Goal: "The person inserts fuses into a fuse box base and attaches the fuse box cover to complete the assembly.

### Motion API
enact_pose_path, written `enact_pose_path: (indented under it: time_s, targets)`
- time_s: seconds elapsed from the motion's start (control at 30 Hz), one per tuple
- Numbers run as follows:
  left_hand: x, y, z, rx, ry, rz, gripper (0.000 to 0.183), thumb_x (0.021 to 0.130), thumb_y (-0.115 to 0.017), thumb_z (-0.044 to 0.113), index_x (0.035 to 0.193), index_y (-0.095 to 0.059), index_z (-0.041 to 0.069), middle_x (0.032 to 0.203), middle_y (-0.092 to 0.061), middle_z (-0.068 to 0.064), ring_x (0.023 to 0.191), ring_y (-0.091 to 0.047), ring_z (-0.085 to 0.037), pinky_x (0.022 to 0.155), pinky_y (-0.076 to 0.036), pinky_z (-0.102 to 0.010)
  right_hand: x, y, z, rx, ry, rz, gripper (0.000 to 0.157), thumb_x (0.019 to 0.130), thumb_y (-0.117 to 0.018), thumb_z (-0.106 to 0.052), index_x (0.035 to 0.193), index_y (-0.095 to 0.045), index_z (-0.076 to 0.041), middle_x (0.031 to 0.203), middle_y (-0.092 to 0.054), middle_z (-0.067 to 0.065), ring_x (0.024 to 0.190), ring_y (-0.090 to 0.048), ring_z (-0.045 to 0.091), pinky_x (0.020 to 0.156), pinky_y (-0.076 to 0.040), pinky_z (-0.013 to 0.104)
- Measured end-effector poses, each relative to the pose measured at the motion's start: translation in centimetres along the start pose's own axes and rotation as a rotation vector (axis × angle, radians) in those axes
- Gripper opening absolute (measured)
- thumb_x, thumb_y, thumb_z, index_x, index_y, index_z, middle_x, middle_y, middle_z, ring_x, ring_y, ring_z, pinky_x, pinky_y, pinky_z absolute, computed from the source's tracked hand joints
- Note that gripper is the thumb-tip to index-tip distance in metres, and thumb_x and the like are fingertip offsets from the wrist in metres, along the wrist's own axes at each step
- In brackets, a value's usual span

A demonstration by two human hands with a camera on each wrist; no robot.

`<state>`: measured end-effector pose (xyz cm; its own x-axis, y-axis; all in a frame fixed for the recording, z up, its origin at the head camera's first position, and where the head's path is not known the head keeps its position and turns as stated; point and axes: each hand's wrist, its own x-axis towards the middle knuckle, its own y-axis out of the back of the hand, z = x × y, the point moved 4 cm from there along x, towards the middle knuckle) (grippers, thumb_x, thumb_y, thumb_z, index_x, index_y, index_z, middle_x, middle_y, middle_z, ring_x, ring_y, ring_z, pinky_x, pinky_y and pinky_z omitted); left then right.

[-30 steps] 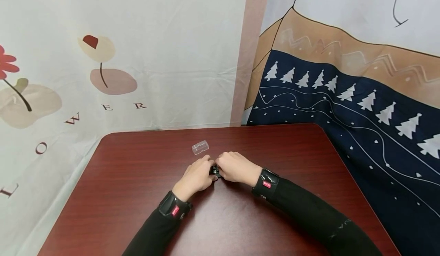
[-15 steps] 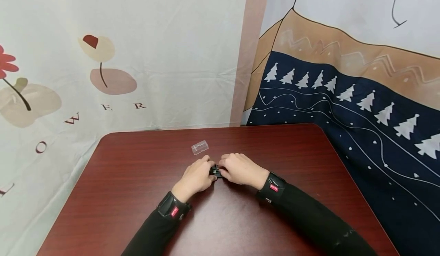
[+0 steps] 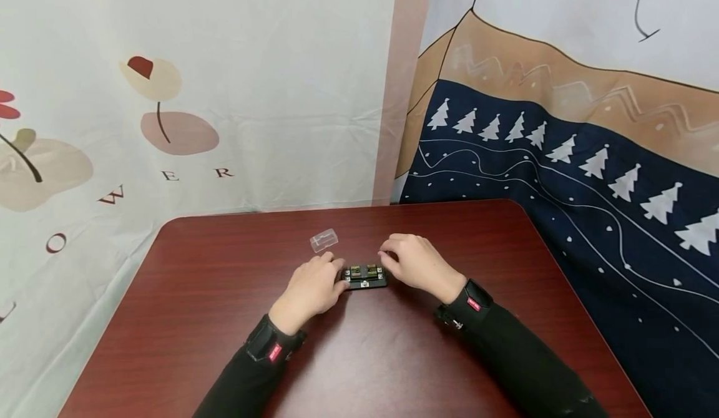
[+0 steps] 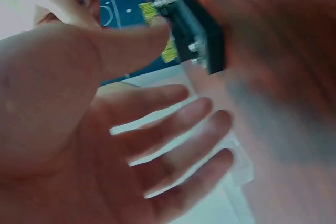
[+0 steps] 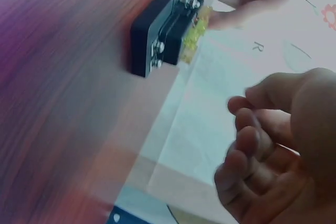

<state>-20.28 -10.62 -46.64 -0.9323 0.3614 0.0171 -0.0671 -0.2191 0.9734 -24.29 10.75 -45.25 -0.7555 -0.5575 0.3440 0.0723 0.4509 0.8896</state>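
A black terminal block [image 3: 365, 277] with metal screws and yellow-green parts on top lies on the table between the hands. My left hand [image 3: 309, 290] is at its left end; in the left wrist view the thumb [image 4: 142, 45] overlaps the block while the other fingers are spread and fairly straight. To the right of the block, my right hand [image 3: 422, 263] is apart from it. Its fingers [image 5: 247, 140] are loosely curled, the thumb tip close to the index fingertip, and nothing shows between them.
Behind the left hand lies a small clear plastic cover [image 3: 324, 240]. The reddish-brown table [image 3: 224, 256] ends at a far edge, where a white printed cloth [image 3: 281, 93] and a navy cloth with white trees [image 3: 505, 156] hang.
My right hand has come away from the terminal block, moving right and slightly back, and uncovers its right part. The left hand stays at the left end, its fingers slightly farther apart.
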Motion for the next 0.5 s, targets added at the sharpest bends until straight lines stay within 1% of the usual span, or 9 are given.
enact_pose_path:
  time_s: [0.1, 0.17, 0.2, 0.27, 0.3, 0.37, 0.4, 0.43, 0.5]
  targets:
    - [-0.2, 1.2, 0.1, 0.028, -0.023, 0.135, 0.048, 0.099, -0.070, 0.037, 0.137, -0.069, 0.009, 0.130, -0.069, -0.014, 0.119, -0.064, -0.037, 0.093, -0.054, -0.055, -0.4, 0.9, 0.4, 0.014, -0.012, 0.073, 0.013, 0.097, -0.070, -0.019, 0.097, -0.082, -0.014, 0.085, -0.070, -0.006, 0.071, -0.062, 0.008, 0.066, -0.057, 0.031]
    - [-0.3, 1.8, 0.1, 0.036, -0.033, 0.210, 0.052, 0.101, -0.067, 0.037, 0.144, -0.064, 0.007, 0.140, -0.066, -0.016, 0.129, -0.060, -0.039, 0.099, -0.050, -0.057, -0.7, 1.3, 0.6, 0.012, -0.027, 0.110, 0.014, 0.098, -0.069, -0.021, 0.100, -0.082, -0.013, 0.086, -0.071, -0.004, 0.072, -0.064, 0.010, 0.067, -0.058, 0.033]
    - [-0.4, 1.9, 0.1, 0.035, -0.034, 0.236, 0.055, 0.102, -0.065, 0.038, 0.147, -0.061, 0.007, 0.145, -0.064, -0.017, 0.134, -0.056, -0.040, 0.103, -0.048, -0.059, -0.8, 1.5, 0.7, 0.011, -0.040, 0.121, 0.016, 0.099, -0.069, -0.023, 0.102, -0.081, -0.013, 0.088, -0.072, -0.003, 0.075, -0.065, 0.012, 0.070, -0.060, 0.035]
    - [-0.4, 2.0, -0.1, 0.023, -0.018, 0.254, 0.062, 0.104, -0.061, 0.043, 0.155, -0.052, 0.008, 0.156, -0.055, -0.019, 0.144, -0.047, -0.042, 0.111, -0.042, -0.063, -1.1, 1.6, 1.0, 0.006, -0.068, 0.131, 0.023, 0.101, -0.067, -0.029, 0.108, -0.081, -0.012, 0.096, -0.075, 0.001, 0.085, -0.069, 0.017, 0.078, -0.061, 0.040]
    - [-0.4, 2.0, -0.3, 0.013, -0.005, 0.251, 0.066, 0.104, -0.059, 0.045, 0.158, -0.048, 0.009, 0.160, -0.050, -0.020, 0.148, -0.043, -0.043, 0.115, -0.038, -0.066, -1.2, 1.5, 1.1, 0.000, -0.083, 0.128, 0.027, 0.102, -0.066, -0.032, 0.113, -0.080, -0.011, 0.103, -0.076, 0.004, 0.093, -0.070, 0.020, 0.085, -0.060, 0.043]
    - [-0.5, 1.7, -0.7, -0.007, 0.027, 0.243, 0.073, 0.104, -0.057, 0.051, 0.163, -0.041, 0.011, 0.167, -0.041, -0.022, 0.155, -0.033, -0.046, 0.120, -0.029, -0.070, -1.5, 1.4, 1.5, -0.004, -0.118, 0.113, 0.040, 0.103, -0.064, -0.041, 0.127, -0.075, -0.011, 0.126, -0.074, 0.009, 0.114, -0.067, 0.028, 0.099, -0.055, 0.053]
    - [-0.4, 1.6, -1.0, -0.010, 0.045, 0.234, 0.077, 0.104, -0.055, 0.055, 0.165, -0.037, 0.013, 0.170, -0.036, -0.022, 0.157, -0.028, -0.047, 0.122, -0.025, -0.071, -1.7, 1.2, 1.6, -0.010, -0.134, 0.101, 0.047, 0.103, -0.062, -0.046, 0.134, -0.071, -0.011, 0.139, -0.068, 0.012, 0.125, -0.063, 0.033, 0.105, -0.051, 0.057]
    - [-0.4, 1.4, -1.4, -0.015, 0.063, 0.227, 0.080, 0.103, -0.054, 0.058, 0.166, -0.034, 0.014, 0.172, -0.031, -0.022, 0.158, -0.024, -0.048, 0.122, -0.022, -0.072, -1.9, 1.1, 1.8, -0.017, -0.148, 0.087, 0.055, 0.103, -0.061, -0.050, 0.142, -0.066, -0.012, 0.152, -0.060, 0.014, 0.135, -0.057, 0.037, 0.110, -0.046, 0.062]
    - [-0.5, 1.0, -2.0, -0.021, 0.090, 0.213, 0.084, 0.102, -0.053, 0.062, 0.168, -0.031, 0.014, 0.175, -0.024, -0.023, 0.160, -0.017, -0.049, 0.123, -0.016, -0.073, -2.2, 0.7, 2.3, -0.033, -0.175, 0.056, 0.069, 0.102, -0.057, -0.059, 0.155, -0.054, -0.015, 0.170, -0.038, 0.016, 0.149, -0.040, 0.044, 0.116, -0.035, 0.071]
